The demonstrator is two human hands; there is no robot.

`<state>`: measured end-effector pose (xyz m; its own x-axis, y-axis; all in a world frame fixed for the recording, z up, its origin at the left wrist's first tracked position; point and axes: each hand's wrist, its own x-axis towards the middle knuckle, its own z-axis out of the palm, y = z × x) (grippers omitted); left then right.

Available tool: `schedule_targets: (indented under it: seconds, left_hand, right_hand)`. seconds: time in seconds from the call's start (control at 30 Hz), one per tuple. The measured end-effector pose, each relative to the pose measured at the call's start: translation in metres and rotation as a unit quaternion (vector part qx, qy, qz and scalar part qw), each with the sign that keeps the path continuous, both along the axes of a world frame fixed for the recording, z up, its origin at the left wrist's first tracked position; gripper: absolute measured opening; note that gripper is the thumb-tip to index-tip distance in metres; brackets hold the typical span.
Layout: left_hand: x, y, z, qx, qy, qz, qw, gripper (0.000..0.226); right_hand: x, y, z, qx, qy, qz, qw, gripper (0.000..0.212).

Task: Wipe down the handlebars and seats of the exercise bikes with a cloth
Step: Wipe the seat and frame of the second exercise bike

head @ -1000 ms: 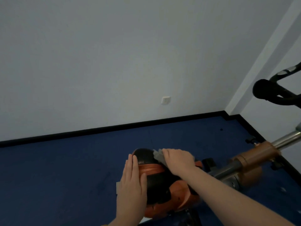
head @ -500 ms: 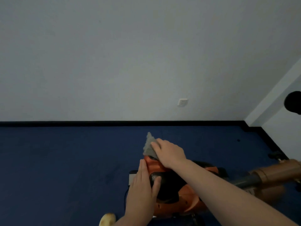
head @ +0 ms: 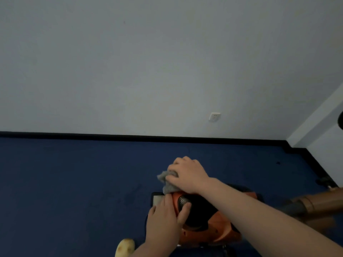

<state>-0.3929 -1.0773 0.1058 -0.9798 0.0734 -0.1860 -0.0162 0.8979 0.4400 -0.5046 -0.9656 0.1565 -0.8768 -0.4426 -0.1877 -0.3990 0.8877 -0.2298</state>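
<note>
An orange and black bike seat (head: 200, 216) sits low in the middle of the view. My right hand (head: 187, 175) presses a crumpled grey cloth (head: 167, 182) against the seat's far end, fingers closed over it. Flat against the seat's left side lies my left hand (head: 165, 219), thumb over the black top. At the right, the bike's brown and grey frame tube (head: 315, 203) is blurred. A black handlebar end (head: 340, 123) shows at the right edge.
Dark blue carpet (head: 74, 182) runs to a white wall with a black skirting board (head: 130, 137). A wall socket (head: 214, 116) sits low on the wall. A yellow shoe tip (head: 125, 247) shows at the bottom. The room corner is at the right.
The view has swung left, so the handlebar has nearly left the frame. My right hand has slid the cloth along the seat's far end, and the cloth now bunches to its left.
</note>
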Motion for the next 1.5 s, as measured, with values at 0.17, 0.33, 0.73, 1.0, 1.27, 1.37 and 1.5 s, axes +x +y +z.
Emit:
schedule_targets:
  seconds: [0.17, 0.33, 0.73, 1.0, 1.27, 1.37, 1.5]
  left_hand:
    - [0.0, -0.001, 0.01, 0.057, -0.007, 0.025, 0.998, 0.126]
    - [-0.002, -0.006, 0.013, 0.104, -0.012, 0.038, 0.994, 0.113]
    - [-0.049, -0.035, 0.022, 0.136, 0.025, -0.156, 0.978, 0.117]
    - [-0.096, -0.047, 0.026, 0.115, 0.029, -0.361, 0.925, 0.114]
    - [-0.13, -0.066, 0.028, 0.199, -0.024, -0.449, 0.871, 0.074]
    - [-0.136, -0.067, 0.026, 0.226, -0.033, -0.461, 0.857, 0.062]
    - [-0.149, -0.06, 0.021, 0.222, -0.042, -0.473, 0.851, 0.059]
  right_hand:
    - [-0.013, 0.01, 0.004, -0.077, -0.095, -0.101, 0.987, 0.043]
    - [0.016, -0.004, -0.006, -0.006, 0.051, -0.166, 0.985, 0.044]
    - [0.035, 0.06, -0.006, 0.032, 0.025, -0.276, 0.96, 0.044]
    - [0.054, 0.054, -0.012, 0.01, 0.068, -0.278, 0.958, 0.066]
    - [0.069, -0.008, -0.016, 0.017, 0.086, -0.399, 0.913, 0.06]
    - [0.093, -0.023, -0.012, -0.011, 0.071, -0.383, 0.921, 0.063]
    - [0.095, -0.016, -0.013, -0.033, 0.051, -0.487, 0.871, 0.069]
